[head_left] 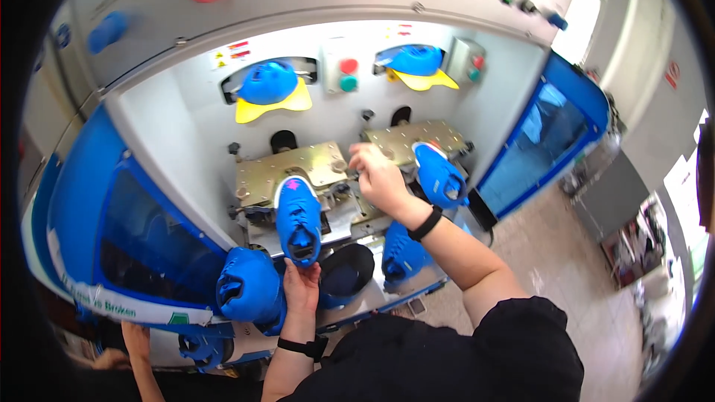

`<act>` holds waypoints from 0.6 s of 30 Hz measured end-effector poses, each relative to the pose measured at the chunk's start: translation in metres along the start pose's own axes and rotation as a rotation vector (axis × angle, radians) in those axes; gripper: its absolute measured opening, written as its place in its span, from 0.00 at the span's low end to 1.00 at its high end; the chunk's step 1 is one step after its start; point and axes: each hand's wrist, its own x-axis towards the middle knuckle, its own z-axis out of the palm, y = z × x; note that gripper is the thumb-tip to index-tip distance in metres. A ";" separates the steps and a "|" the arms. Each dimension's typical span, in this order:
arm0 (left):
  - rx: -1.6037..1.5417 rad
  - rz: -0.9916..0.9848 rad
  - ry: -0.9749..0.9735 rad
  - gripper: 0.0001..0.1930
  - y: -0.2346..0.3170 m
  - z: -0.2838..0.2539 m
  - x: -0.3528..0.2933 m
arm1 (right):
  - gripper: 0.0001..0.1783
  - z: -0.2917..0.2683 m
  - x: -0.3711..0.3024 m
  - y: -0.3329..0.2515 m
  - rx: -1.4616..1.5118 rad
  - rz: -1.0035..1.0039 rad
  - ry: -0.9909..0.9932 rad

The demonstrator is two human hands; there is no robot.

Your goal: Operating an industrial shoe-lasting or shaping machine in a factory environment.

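Note:
At the heel of a blue sneaker (pixel 299 217) with a white toe and a pink mark, my left hand (pixel 302 288) is closed from below. The sneaker points away from me, its toe at the front of the left brass-coloured plate (pixel 294 173). My right hand (pixel 378 179) is raised near the inner edge of the right plate (pixel 413 139), fingers loosely bent and apart, with nothing visible in them. To its right, a second blue sneaker (pixel 441 179) rests with its toe near that plate.
Above the plates sit two blue forms with yellow flaps (pixel 272 83). More blue shoes (pixel 249 286) and a dark round bowl (pixel 347 274) lie along the front ledge. Blue-framed side panels (pixel 547 134) flank the bay. Another person's hand (pixel 135 342) shows at the lower left.

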 end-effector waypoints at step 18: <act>0.242 -0.458 0.081 0.20 -0.054 0.017 -0.007 | 0.32 -0.131 -0.357 0.165 0.984 1.756 0.924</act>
